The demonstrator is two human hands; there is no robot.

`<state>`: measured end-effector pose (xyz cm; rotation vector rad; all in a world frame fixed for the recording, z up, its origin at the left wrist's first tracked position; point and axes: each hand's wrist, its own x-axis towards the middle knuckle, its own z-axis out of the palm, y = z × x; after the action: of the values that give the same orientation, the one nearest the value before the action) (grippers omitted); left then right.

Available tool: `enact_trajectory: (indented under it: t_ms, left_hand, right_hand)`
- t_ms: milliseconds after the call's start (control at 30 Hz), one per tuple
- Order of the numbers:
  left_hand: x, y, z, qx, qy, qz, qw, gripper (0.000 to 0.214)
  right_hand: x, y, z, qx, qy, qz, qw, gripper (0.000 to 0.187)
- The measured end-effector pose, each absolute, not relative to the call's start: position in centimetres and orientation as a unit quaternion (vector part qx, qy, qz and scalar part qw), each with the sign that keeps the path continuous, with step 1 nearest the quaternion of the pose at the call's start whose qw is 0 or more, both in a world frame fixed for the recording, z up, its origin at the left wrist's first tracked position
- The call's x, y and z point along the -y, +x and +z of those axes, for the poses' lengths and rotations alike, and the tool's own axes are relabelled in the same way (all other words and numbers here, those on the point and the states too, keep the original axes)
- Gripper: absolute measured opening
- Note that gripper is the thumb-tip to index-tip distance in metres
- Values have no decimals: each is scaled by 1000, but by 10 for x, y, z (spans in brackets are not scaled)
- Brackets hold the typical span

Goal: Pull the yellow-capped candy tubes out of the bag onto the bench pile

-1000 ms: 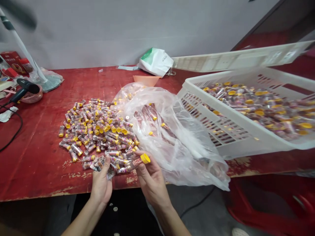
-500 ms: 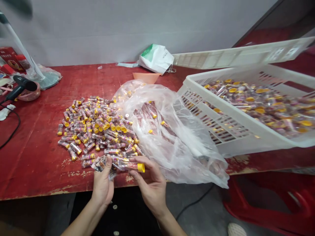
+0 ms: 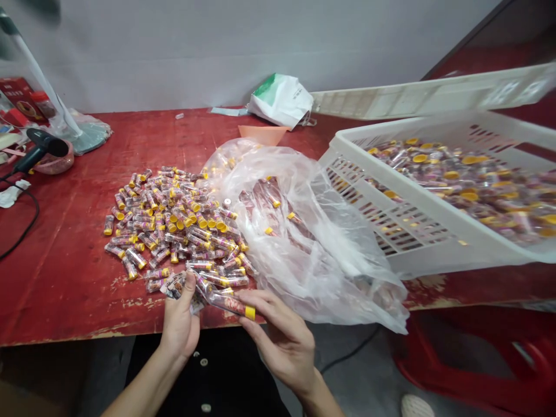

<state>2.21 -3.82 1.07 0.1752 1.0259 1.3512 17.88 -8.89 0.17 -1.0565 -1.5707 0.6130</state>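
My left hand point(image 3: 179, 322) stands at the table's front edge, shut on a printed plastic wrapper point(image 3: 176, 285) and a few transparent tubes. My right hand point(image 3: 278, 336) pinches a transparent tube with a yellow cap point(image 3: 229, 304), its cap end pointing right and slightly down. This tube's far end reaches towards my left hand. Just beyond both hands lies a loose pile of similar yellow-capped tubes point(image 3: 169, 223). To the right of the pile, a transparent plastic bag point(image 3: 304, 249) holds more tubes and almost touches my right hand.
The red wooden table point(image 3: 73, 249) has a worn front edge. A tilted white plastic crate point(image 3: 430, 197) full of tubes and its raised lid point(image 3: 434, 92) stand right. Behind are an orange funnel point(image 3: 262, 134) and a white bag point(image 3: 281, 99). A hair dryer point(image 3: 41, 147) lies left.
My right hand has lowered the tube and turned it, so its yellow cap now points right and slightly down instead of up. The view has shifted slightly.
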Motion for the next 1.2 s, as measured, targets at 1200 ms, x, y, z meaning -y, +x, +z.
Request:
enact_trajectory:
  t_ms: [1200]
  left_hand:
    - [50, 4, -4, -472, 207, 551, 657, 55]
  right_hand:
    - [65, 138, -21, 624, -426, 297, 583, 44]
